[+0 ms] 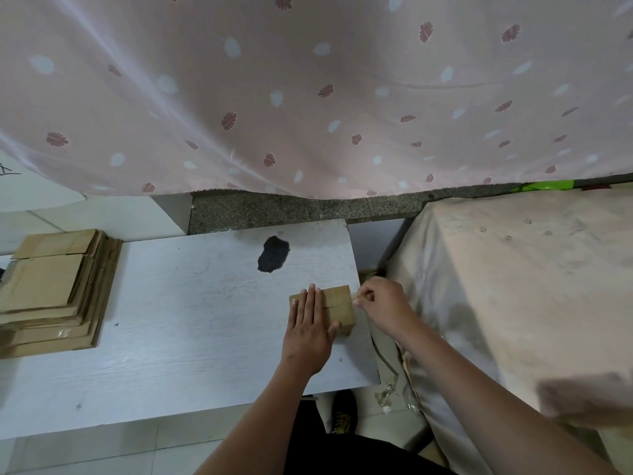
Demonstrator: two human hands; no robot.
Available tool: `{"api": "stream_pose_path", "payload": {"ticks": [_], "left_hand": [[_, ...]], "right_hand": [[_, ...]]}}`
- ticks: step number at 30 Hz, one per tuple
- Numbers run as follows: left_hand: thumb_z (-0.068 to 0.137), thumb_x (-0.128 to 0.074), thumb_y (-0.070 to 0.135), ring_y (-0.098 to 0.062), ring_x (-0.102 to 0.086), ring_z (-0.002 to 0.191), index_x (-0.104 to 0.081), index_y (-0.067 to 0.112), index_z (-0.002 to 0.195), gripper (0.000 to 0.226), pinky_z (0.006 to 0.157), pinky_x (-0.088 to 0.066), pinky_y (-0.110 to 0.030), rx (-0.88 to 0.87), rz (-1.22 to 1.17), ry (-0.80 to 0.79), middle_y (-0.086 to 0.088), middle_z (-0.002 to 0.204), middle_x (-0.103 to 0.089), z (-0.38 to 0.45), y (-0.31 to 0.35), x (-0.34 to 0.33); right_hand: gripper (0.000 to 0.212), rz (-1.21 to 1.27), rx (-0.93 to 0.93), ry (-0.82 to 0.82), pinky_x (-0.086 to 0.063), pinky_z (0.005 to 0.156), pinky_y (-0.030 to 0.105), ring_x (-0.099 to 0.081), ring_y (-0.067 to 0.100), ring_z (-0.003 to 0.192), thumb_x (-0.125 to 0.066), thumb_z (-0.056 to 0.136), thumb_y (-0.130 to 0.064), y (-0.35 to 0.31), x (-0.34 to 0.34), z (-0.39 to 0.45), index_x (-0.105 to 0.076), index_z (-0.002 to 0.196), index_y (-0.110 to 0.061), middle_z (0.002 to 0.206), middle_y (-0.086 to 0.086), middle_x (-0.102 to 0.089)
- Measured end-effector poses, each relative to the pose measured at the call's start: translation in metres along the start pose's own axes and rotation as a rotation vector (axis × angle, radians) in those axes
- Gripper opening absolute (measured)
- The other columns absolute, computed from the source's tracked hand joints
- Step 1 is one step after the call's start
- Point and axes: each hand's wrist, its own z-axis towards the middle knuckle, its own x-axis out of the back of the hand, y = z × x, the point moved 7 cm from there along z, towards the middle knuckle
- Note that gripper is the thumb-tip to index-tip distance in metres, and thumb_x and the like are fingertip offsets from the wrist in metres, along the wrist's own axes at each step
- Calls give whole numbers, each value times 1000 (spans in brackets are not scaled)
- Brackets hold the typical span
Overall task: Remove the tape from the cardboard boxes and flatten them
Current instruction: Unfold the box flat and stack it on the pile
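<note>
A small brown cardboard box [339,305] stands near the right edge of the white table [178,320]. My left hand [310,329] lies flat on the box's top with straight fingers, pressing it down. At the box's right side my right hand [383,305] pinches the end of a strip of clear tape [354,298] that runs along the box's top edge. The seam between the top flaps shows beside my left fingers.
A stack of flattened cardboard boxes [51,289] lies at the table's left end. A dark patch [273,254] marks the tabletop behind the box. A cloth-covered block [520,286] stands right of the table, with crumpled tape [390,392] in the gap. A pink curtain hangs behind.
</note>
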Motion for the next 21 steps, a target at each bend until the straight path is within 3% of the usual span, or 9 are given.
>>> {"api": "stream_pose_path", "payload": {"ticks": [2, 4, 6, 8, 10, 12, 15, 18, 21], "left_hand": [[105, -11, 55, -22, 27, 150, 21, 7, 155, 76, 123, 17, -37, -1, -1, 4, -9, 163, 26, 0, 0, 0], [104, -8, 56, -22, 27, 150, 21, 7, 155, 76, 122, 18, -37, -1, -1, 4, -9, 163, 26, 0, 0, 0], [102, -5, 57, -21, 29, 149, 22, 7, 154, 77, 122, 19, -37, -1, 5, 2, -8, 163, 27, 0, -1, 0], [101, -4, 57, -21, 29, 149, 22, 7, 154, 77, 121, 20, -36, -1, 6, 4, -8, 163, 27, 0, -1, 0], [103, -7, 56, -21, 28, 150, 22, 7, 154, 77, 122, 20, -36, 1, 6, 2, -8, 163, 27, 0, -1, -1], [104, -10, 55, -21, 28, 150, 21, 7, 155, 77, 122, 18, -37, -2, 8, 6, -8, 163, 26, 0, -1, 0], [105, -12, 55, -21, 28, 150, 20, 7, 155, 76, 122, 19, -37, -6, 8, 10, -8, 164, 26, 0, 0, 0], [105, -12, 55, -22, 28, 150, 21, 7, 155, 76, 122, 19, -37, -4, 3, 9, -9, 163, 26, 0, 0, 1], [104, -10, 55, -22, 27, 150, 21, 6, 155, 76, 123, 17, -38, -6, 2, 6, -9, 163, 26, -1, 0, 1]], "right_hand": [[8, -19, -19, 0, -54, 77, 33, -62, 16, 79, -76, 86, -13, 0, -2, 1, -69, 89, -10, 88, 1, -65], [24, -21, -8, -13, -55, 77, 32, -62, 15, 78, -74, 86, -10, 1, -4, 0, -64, 107, -17, 82, -1, -64], [46, -10, 44, -61, -49, 75, 18, -60, 14, 77, -69, 89, -4, -1, -10, -2, -59, 127, -28, 78, -2, -61], [33, -51, 84, -69, -37, 73, 2, -61, 16, 86, -64, 92, -3, -1, -14, 0, -71, 118, -21, 87, -3, -60], [17, -71, 73, -66, -40, 76, 3, -62, 16, 91, -66, 91, -6, 0, -17, 2, -76, 102, -14, 97, -2, -61], [14, -52, 29, -94, -47, 81, 15, -61, 13, 89, -74, 87, -11, 3, -21, 3, -75, 101, -12, 106, -3, -57], [19, -45, -4, -137, -45, 72, 6, -61, 6, 81, -72, 88, -6, 9, -24, 3, -71, 106, -6, 114, -2, -50], [7, -106, -7, -98, -48, 73, 20, -60, 13, 87, -69, 86, -11, 10, -18, 1, -68, 93, -11, 103, -1, -59], [13, -127, -36, -46, -51, 72, 28, -59, 12, 81, -76, 81, -16, 15, -11, -1, -63, 84, -13, 88, -3, -62]]}}
